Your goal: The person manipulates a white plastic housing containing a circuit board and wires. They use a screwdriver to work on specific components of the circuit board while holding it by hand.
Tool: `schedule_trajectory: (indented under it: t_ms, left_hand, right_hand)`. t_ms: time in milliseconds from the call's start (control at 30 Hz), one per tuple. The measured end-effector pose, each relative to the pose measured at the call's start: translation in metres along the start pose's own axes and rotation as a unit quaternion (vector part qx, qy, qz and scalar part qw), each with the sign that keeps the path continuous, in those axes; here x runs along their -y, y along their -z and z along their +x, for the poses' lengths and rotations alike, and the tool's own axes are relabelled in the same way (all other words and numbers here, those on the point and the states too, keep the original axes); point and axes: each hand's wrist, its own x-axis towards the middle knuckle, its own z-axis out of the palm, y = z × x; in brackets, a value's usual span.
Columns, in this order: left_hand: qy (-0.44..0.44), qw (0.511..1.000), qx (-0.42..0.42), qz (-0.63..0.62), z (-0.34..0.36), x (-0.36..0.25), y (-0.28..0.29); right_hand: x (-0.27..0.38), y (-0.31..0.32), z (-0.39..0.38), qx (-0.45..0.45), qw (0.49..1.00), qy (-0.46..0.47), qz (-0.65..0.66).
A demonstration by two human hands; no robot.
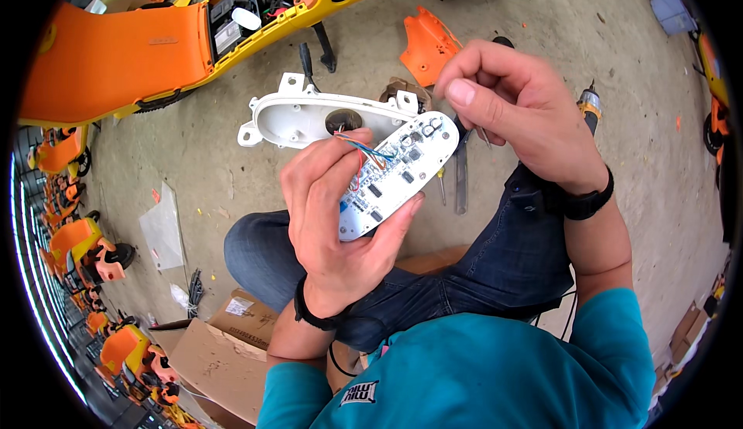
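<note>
A white, rounded oblong circuit board (424,157) rests in my left hand (329,220), gripped along its edges between thumb and fingers. Thin coloured wires (379,157) run from the board under my fingertips towards a white plastic housing (271,123), which lies open on the floor just beyond. My right hand (522,116) is raised beside the board's far right end, fingers curled and thumb against the index finger. From it a thin metal shaft (487,138) points down, and a dark rounded end shows above the knuckles; it looks like a screwdriver. Anything between the fingertips is too small to make out.
An orange and yellow vehicle (124,65) with an open compartment stands at the far left. An orange panel (427,46) and a power drill (590,105) lie on the concrete floor. A cardboard box (220,359) sits at lower left. More vehicles line the left side.
</note>
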Motion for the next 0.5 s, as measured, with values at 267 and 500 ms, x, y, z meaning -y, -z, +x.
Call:
schedule_trajectory:
  t_ms: [267,500]
  left_hand:
    - [-0.004,0.999,0.015,-0.038,-0.0021,0.0046,0.0029]
    - [-0.034,0.998,0.012,-0.041,0.003,0.0067,0.0019]
  right_hand:
    - [-0.0012,0.0048,-0.007,0.051,0.995,-0.078,0.032]
    - [-0.007,0.0088,-0.009,0.065,0.995,-0.071,0.013]
